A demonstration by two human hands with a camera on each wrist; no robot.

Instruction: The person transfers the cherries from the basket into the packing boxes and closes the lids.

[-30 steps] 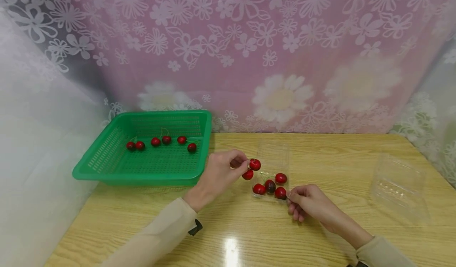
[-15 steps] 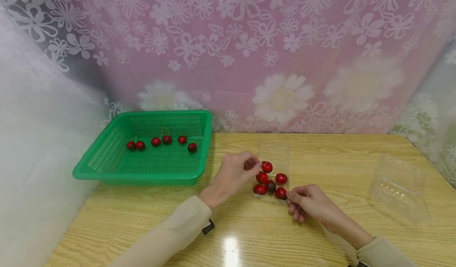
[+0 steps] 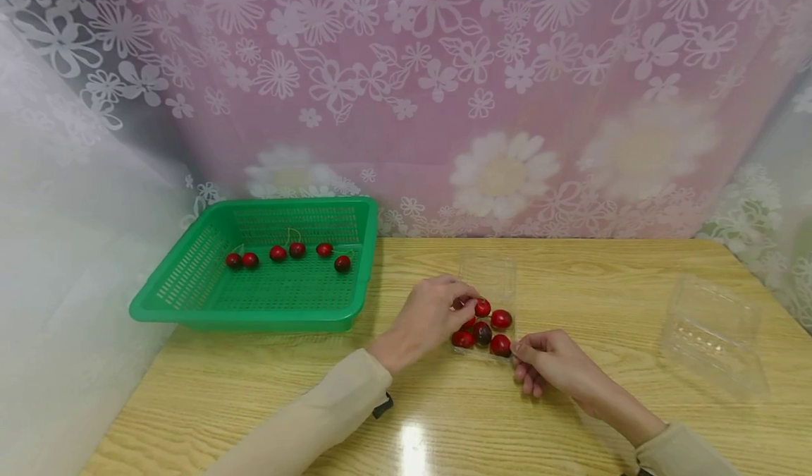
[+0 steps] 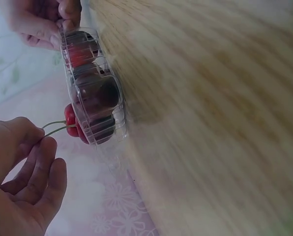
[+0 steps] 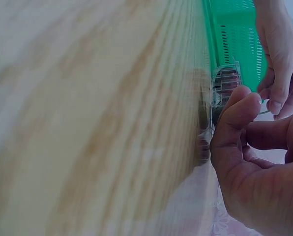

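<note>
My left hand (image 3: 426, 322) pinches the green stems (image 4: 55, 129) of a pair of red cherries (image 4: 72, 118) between thumb and forefinger. The cherries are down in the clear plastic clamshell box (image 3: 487, 273), at its left side. Several other cherries (image 3: 501, 319) lie in the box's near half. At the box's near right corner, my right hand (image 3: 558, 364) pinches the rim with thumb and forefinger. In the left wrist view, dark and red fruit shows through the box wall (image 4: 118, 101). My left fingers partly cover the cherries in the head view.
A green plastic basket (image 3: 254, 314) stands at the left with several stemmed cherries (image 3: 297, 249) on its floor. Another clear plastic box (image 3: 713, 335) stands open at the right of the wooden table (image 3: 583, 271). A flowered curtain hangs behind the table.
My left hand has moved right and brought the pair of cherries from beside the box down into it. My right hand has stayed at the box's corner.
</note>
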